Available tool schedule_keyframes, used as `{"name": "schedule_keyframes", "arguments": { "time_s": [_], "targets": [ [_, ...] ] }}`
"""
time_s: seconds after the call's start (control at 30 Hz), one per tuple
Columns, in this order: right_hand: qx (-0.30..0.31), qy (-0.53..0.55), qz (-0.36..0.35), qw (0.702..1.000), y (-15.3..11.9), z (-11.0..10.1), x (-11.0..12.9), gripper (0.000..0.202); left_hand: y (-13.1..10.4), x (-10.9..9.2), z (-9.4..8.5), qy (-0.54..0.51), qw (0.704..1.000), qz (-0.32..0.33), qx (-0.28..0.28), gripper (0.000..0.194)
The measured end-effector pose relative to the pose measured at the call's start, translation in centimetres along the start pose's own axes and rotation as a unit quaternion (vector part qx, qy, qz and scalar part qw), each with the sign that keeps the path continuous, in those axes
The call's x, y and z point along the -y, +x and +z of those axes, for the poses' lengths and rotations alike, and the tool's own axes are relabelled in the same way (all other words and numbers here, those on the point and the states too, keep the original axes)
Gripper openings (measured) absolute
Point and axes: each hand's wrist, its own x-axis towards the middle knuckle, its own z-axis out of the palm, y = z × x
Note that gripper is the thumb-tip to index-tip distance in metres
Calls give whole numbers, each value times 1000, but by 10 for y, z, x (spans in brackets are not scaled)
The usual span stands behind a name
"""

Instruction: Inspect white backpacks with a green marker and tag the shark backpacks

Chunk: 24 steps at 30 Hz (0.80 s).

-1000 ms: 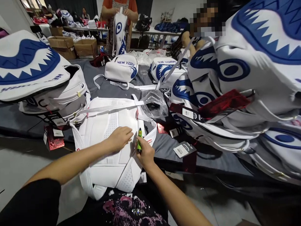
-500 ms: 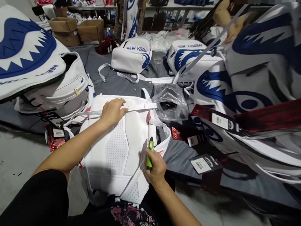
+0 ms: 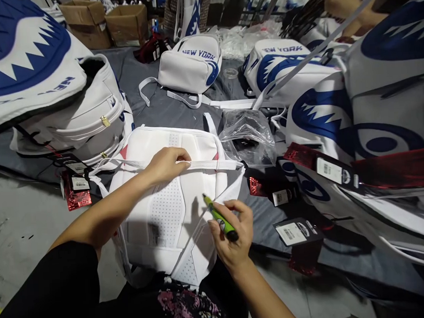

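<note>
A white backpack rests across my lap and the table edge, its padded, perforated back panel facing up. My left hand lies over its upper part with the fingers closed on a white strap running crosswise. In my right hand is a green marker, gripped between thumb and fingers. The marker's tip points up and left, above the panel, apart from the strap. The undersides of my left fingers are hidden.
A stack of white-and-blue backpacks stands at left, and more bags crowd the right. A clear plastic bag lies beyond the backpack. Hang tags lie to the right. Farther back are a small bag and cardboard boxes.
My right hand has moved right and turned, tilting the marker from nearly upright to pointing up-left. My left hand has slid slightly right and down along with the strap.
</note>
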Motion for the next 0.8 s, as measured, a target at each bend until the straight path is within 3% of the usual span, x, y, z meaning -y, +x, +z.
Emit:
{"name": "schedule_keyframes", "arguments": {
  "time_s": [0.17, 0.3, 0.47, 0.8],
  "targets": [
    [-49, -4, -39, 998, 50, 0, 21, 24, -23, -25, -2, -99, 994, 45, 15, 11],
    [-9, 53, 32, 998, 69, 11, 25, 12, -40, -36, 0, -154, 985, 72, 27, 14],
    [7, 105, 155, 982, 67, 17, 29, 9, -55, -39, 3, -146, 986, 77, 9, 14],
    [28, 130, 202, 970, 61, 17, 34, 13, -67, -42, 14, -55, 992, 96, -64, 14]
  ]
}}
